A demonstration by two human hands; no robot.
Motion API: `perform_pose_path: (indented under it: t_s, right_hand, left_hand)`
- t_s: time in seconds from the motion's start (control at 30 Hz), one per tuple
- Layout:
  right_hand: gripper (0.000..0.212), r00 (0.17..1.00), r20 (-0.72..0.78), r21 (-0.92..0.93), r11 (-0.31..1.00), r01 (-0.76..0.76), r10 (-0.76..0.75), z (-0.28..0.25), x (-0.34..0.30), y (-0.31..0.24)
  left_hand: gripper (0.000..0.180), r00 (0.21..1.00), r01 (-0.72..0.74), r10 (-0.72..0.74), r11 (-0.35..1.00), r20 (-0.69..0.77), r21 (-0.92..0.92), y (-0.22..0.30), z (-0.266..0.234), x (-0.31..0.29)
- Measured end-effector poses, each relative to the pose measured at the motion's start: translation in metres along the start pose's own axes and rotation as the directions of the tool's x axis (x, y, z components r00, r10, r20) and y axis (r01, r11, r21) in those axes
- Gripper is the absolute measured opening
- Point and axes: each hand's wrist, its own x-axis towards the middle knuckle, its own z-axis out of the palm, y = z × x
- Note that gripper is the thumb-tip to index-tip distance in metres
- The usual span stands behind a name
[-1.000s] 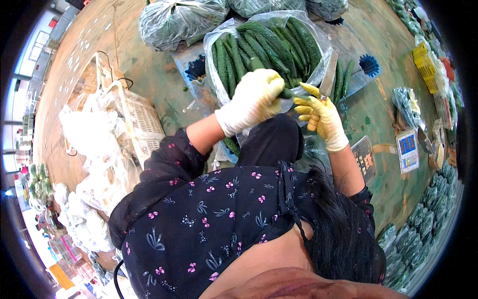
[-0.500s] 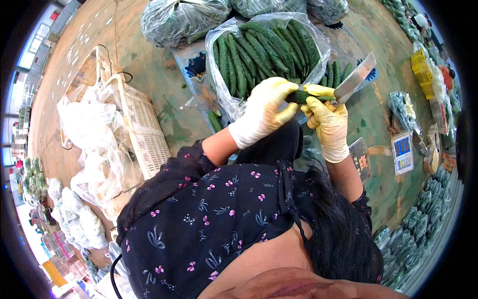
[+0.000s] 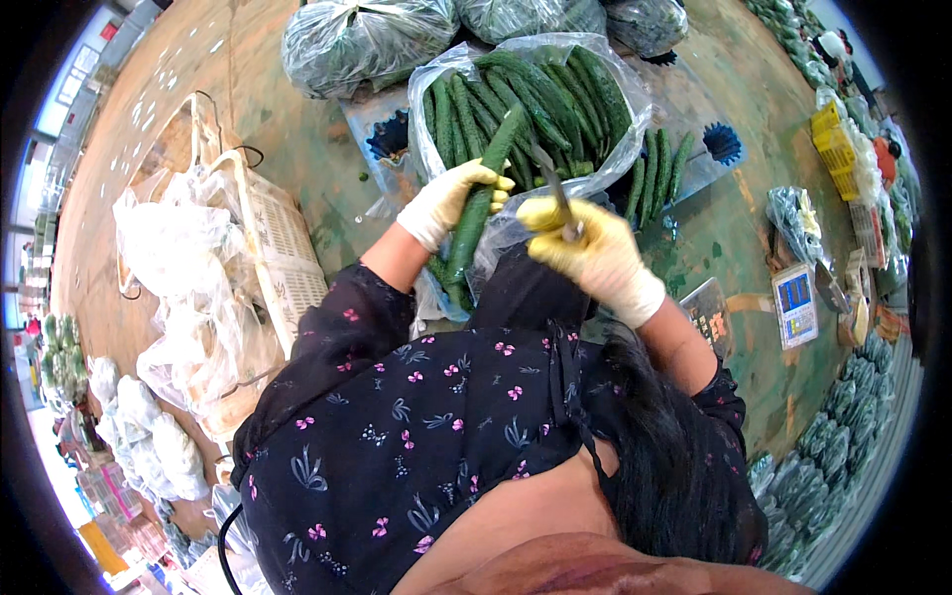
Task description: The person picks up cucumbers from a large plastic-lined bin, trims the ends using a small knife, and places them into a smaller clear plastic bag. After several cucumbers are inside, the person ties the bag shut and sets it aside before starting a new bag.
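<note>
My left hand (image 3: 462, 204), in a pale yellow-white glove, is closed around the middle of a long green cucumber (image 3: 488, 177). The cucumber tilts, its upper end over the bag and its lower end near my sleeve. My right hand (image 3: 587, 244), in a matching glove, grips the handle of a knife (image 3: 555, 188). Its blade shows almost edge-on, pointing up toward the bag, apart from the cucumber. Beyond both hands stands an open clear plastic bag (image 3: 635, 109) packed with cucumbers (image 3: 535, 89). Several loose cucumbers (image 3: 651, 178) lie to its right.
Filled, closed bags (image 3: 367, 45) sit behind the open one on a bluish pallet (image 3: 694, 114). At left, a cream crate (image 3: 288, 238) holds crumpled clear plastic (image 3: 178, 248). To my right are a scale display (image 3: 796, 305), bagged goods and a yellow crate (image 3: 835, 149).
My hands have drawn apart, the left moving left and the right moving left and down. A cucumber now stands lengthwise in my left hand. The knife has swung from the right toward the middle.
</note>
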Motion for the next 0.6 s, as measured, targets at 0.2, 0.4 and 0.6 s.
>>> perform_pose_path:
  t_s: [0.2,0.4,0.6]
  right_hand:
    - [0.039,0.944,-0.31,-0.52,0.811,-0.267,0.111,-0.06,0.019,0.055]
    - [0.03,0.941,-0.161,-0.744,0.59,-0.313,0.296,-0.051,0.035,0.056]
    - [0.035,0.922,-0.065,-0.78,0.557,-0.285,0.381,-0.049,0.06,0.066]
  left_hand:
    - [0.044,0.995,-0.054,0.029,0.961,0.096,0.271,0.007,-0.005,-0.031]
    - [0.051,0.988,-0.078,0.143,0.783,-0.057,0.617,-0.006,0.005,-0.038]
    - [0.045,0.949,-0.111,0.305,0.564,-0.082,0.818,-0.016,0.004,-0.037]
